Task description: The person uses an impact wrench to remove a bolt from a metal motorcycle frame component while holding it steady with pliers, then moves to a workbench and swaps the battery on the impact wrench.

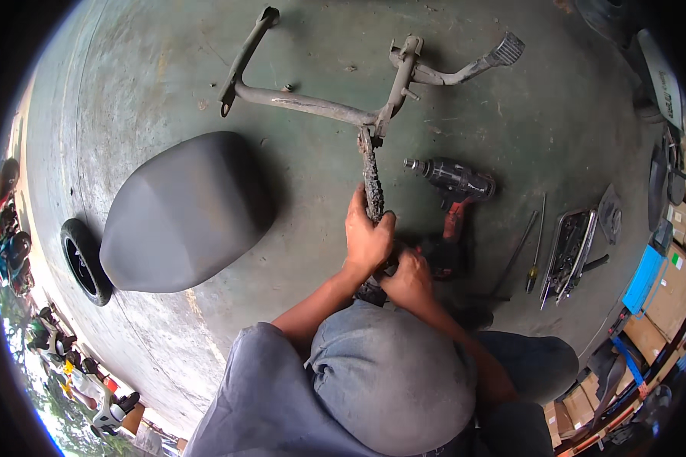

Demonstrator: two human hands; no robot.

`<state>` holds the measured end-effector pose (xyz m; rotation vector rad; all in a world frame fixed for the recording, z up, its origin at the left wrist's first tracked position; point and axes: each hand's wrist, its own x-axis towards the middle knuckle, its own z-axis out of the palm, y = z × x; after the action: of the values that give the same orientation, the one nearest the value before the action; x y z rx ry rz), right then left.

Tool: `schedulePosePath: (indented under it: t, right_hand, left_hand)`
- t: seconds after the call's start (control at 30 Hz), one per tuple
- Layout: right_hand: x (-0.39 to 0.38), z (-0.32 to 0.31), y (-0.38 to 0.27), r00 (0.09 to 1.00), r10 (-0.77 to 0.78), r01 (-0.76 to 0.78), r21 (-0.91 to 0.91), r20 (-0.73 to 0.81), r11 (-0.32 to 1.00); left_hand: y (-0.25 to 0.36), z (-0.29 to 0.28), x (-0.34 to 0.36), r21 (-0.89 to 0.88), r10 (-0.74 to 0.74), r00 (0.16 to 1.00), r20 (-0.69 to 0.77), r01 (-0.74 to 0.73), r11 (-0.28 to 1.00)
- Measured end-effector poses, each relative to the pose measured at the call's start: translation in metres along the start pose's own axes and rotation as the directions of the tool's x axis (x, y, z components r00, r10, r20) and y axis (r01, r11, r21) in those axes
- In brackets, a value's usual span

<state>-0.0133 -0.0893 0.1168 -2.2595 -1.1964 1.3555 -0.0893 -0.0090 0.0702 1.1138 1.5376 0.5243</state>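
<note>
Knee (392, 373): nearest the camera. Step in hand, by judgement: steadying the frame (305, 103) at its caked shaft (371, 171); the next move calls for a firm left grip. Seat (187, 213): left, apart from the frame. Left hand (367, 242): fingers wrapped around the shaft, between thumb and forefinger; frame extends beyond the fingertips. Right hand (408, 278): fingers curled near the shaft's lower end; cannot tell what they pinch. Driver (453, 179): just beside, not held.

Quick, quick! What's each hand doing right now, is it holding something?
Left hand: closed, holding the grimy bar.
Right hand: near the bar's lower part; its grip is hidden, so it cannot be told.
</note>
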Motion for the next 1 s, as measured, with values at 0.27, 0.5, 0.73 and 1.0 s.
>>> schedulePosePath:
  t: [0.27, 0.5, 0.73, 1.0]
  right_hand:
    - [0.005, -0.022, -0.004, 0.968, 0.034, -0.025, -0.04, 0.247, 0.999]
    - [-0.001, -0.006, 0.015, 0.988, -0.082, 0.076, 0.052, 0.131, 0.996]
    - [0.007, -0.021, -0.015, 0.975, 0.055, -0.029, -0.122, 0.217, 0.992]
    - [0.015, -0.025, -0.007, 0.916, 0.092, -0.117, 0.041, 0.39, 0.992]
  left_hand:
    - [0.011, -0.008, 0.001, 0.047, -0.118, 0.991, 0.066, 0.116, 0.992]
    - [0.013, -0.009, 0.004, 0.057, -0.114, 0.991, 0.075, 0.11, 0.992]
    - [0.01, -0.011, 0.005, 0.058, -0.117, 0.99, 0.078, 0.112, 0.992]
    - [0.008, -0.012, 0.009, 0.083, -0.096, 0.991, 0.088, 0.089, 0.993]
